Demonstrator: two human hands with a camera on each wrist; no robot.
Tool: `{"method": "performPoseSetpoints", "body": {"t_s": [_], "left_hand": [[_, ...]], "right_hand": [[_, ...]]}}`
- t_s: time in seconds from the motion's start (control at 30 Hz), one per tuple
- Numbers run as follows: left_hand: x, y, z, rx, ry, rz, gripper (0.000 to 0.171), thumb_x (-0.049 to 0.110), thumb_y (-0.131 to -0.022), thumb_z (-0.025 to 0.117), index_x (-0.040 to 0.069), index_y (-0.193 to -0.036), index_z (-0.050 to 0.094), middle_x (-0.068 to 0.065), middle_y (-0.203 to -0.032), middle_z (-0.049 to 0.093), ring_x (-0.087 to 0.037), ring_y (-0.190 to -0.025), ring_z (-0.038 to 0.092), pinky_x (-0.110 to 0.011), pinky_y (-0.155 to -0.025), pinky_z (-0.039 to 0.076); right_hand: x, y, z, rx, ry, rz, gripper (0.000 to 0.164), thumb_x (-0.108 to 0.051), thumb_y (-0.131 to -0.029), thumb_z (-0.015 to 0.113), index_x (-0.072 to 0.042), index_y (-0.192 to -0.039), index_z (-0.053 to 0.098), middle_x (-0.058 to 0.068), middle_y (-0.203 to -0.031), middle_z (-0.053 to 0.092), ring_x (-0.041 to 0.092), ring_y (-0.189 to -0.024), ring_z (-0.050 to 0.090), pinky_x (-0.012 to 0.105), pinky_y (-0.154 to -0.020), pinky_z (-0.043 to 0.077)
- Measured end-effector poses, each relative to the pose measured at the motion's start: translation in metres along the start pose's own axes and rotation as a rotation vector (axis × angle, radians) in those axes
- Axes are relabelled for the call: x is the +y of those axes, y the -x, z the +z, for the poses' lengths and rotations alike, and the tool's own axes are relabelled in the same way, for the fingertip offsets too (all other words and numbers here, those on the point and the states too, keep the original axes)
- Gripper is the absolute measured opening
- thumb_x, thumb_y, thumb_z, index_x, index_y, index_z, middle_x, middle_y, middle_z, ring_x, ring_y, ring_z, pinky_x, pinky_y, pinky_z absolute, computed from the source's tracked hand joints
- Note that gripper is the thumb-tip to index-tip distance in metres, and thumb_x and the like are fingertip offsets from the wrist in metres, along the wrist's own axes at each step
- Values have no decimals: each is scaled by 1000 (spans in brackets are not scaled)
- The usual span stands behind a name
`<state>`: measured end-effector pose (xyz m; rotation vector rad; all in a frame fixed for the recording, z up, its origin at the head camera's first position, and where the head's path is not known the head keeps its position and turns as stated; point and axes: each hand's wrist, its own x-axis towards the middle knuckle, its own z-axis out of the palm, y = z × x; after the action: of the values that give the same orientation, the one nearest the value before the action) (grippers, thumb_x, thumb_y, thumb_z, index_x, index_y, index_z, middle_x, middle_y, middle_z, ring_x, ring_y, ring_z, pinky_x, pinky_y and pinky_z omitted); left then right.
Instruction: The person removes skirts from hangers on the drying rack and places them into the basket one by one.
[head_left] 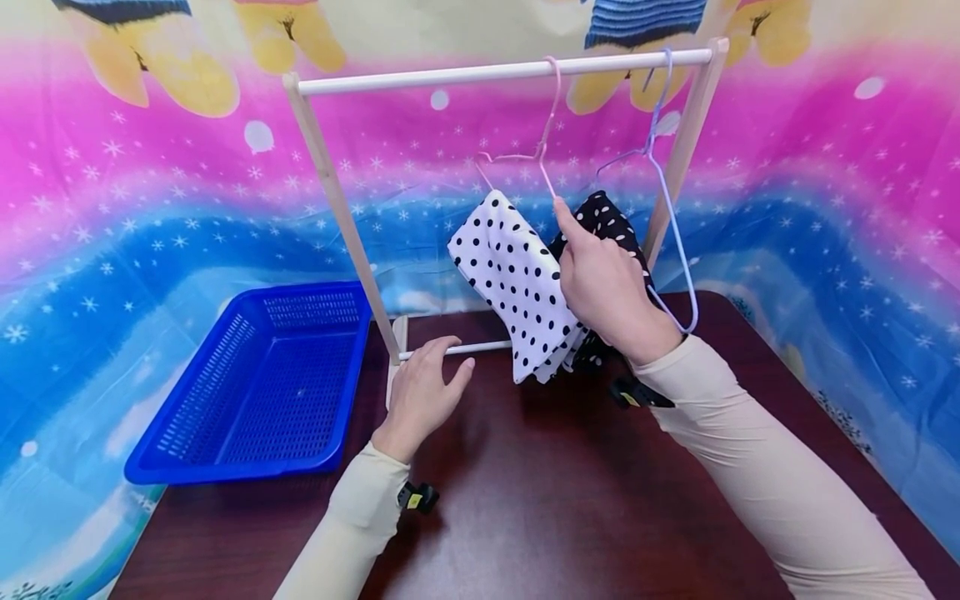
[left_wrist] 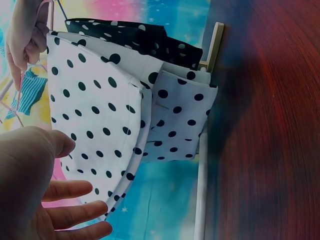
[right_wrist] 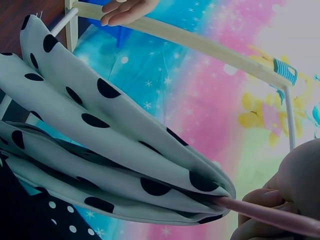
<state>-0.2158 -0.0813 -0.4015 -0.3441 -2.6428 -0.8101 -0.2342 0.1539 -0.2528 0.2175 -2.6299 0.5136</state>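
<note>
A pink hanger (head_left: 549,125) hooks over the top bar of a wooden rack (head_left: 450,78), a folded white cloth with black dots (head_left: 517,275) draped on it. My right hand (head_left: 611,287) is at the hanger's right arm, index finger stretched along it; the other fingers curl beside the pink rod in the right wrist view. Behind that hand, a black cloth with white dots (head_left: 603,218) hangs by a lilac hanger (head_left: 675,233). My left hand (head_left: 423,387), fingers spread and holding nothing, is near the rack's lower left corner. In the left wrist view the white cloth lies just beyond its fingers.
A blue plastic basket (head_left: 352,417) stands on the dark wooden table (head_left: 540,517), left of the rack. The rack's lower bar (head_left: 476,347) runs low behind the hands. A colourful snowflake-patterned curtain (head_left: 847,192) encloses the table.
</note>
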Motion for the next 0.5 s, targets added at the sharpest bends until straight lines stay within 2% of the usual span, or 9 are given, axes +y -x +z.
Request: {"method": "performPoseSetpoints", "body": {"t_s": [0.5], "left_hand": [[-2, -2, 3, -11, 17, -12, 41, 40, -96, 65, 15, -128, 66, -8, -130, 69, -29, -122, 65, -49, -99, 53]], "right_hand": [[-7, 0, 4, -22, -18, -12, 58, -20, -106, 35, -32, -161, 22, 5, -55, 42, 25, -43, 39, 34, -38, 29]]}}
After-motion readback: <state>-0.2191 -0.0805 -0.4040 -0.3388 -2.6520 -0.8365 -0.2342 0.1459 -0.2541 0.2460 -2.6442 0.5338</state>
